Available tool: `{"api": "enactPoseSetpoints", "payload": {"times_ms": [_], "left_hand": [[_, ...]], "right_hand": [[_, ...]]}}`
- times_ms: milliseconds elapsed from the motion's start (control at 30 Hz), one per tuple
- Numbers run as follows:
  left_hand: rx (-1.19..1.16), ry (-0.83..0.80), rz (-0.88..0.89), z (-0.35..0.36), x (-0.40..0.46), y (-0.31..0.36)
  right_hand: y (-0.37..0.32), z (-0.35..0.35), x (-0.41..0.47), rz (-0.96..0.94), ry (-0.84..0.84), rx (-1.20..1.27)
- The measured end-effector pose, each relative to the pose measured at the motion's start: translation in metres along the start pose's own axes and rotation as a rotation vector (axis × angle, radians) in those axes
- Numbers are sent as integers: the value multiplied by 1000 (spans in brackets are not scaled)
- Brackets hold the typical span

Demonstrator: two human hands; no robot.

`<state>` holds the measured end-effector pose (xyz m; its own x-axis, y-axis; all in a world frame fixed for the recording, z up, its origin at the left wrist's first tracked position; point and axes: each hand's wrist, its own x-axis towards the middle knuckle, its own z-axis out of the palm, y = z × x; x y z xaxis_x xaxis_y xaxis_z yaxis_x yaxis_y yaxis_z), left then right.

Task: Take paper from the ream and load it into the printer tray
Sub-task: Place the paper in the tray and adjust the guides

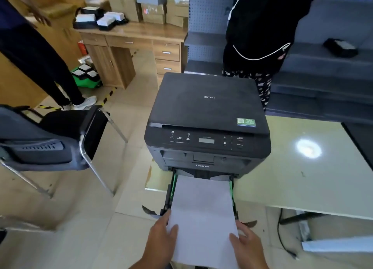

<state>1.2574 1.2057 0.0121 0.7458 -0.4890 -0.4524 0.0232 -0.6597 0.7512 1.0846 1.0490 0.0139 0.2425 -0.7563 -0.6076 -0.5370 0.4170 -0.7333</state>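
A black printer stands at the left end of a pale table. Its paper tray is pulled out toward me, with green guides along both sides. A stack of white paper lies over the tray, its far edge close to the printer's mouth and its near end sticking out past the tray front. My left hand grips the paper's near left edge, thumb on top. My right hand holds the near right edge the same way. The ream is not in view.
A grey and black chair stands to the left. One person's legs are at the far left and another person stands behind the printer. A wooden desk with boxes is at the back. A black cable hangs under the table.
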Motion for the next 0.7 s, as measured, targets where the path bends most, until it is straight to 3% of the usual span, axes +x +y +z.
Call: {"api": "enactPoseSetpoints", "payload": {"times_ms": [367, 700], "left_hand": [[31, 7, 70, 0, 3, -14], [-1, -28, 70, -2, 24, 4]], "right_hand": [[13, 21, -9, -171, 82, -70], [-3, 26, 12, -134, 20, -93]]}}
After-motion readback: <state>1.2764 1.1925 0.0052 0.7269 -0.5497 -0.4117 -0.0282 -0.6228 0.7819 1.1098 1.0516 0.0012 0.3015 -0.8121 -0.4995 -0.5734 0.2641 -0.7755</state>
